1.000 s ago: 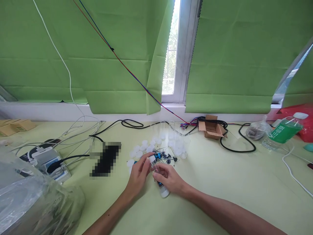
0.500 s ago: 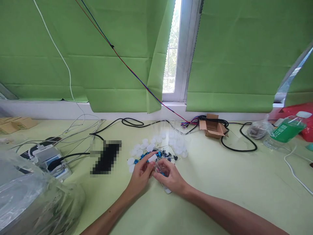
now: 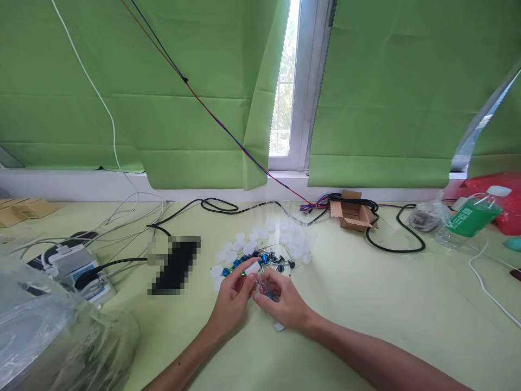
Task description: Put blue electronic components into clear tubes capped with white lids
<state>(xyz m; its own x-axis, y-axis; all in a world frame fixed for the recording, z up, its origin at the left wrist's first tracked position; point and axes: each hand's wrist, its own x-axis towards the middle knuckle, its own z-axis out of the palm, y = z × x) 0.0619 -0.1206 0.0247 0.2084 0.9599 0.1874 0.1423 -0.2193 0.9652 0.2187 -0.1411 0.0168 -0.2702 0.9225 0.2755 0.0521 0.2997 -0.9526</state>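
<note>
Clear tube (image 3: 261, 283) tilted between the hands, wire-legged parts (image 3: 269, 296) inside.
Left hand (image 3: 233, 296) closed round its upper end, at the white cap (image 3: 253, 268); loose blue and black parts (image 3: 264, 259) just beyond; right hand (image 3: 290, 300) gripping the tube's side lower down.

Bright daylight fills the narrow window (image 3: 280, 117). Green blinds (image 3: 382, 98) hang either side of the window; a pale yellow-green desk (image 3: 407, 293) stretches below it.

The cap (image 3: 253, 268) is white, the table (image 3: 366, 304) pale yellow-green.
</note>
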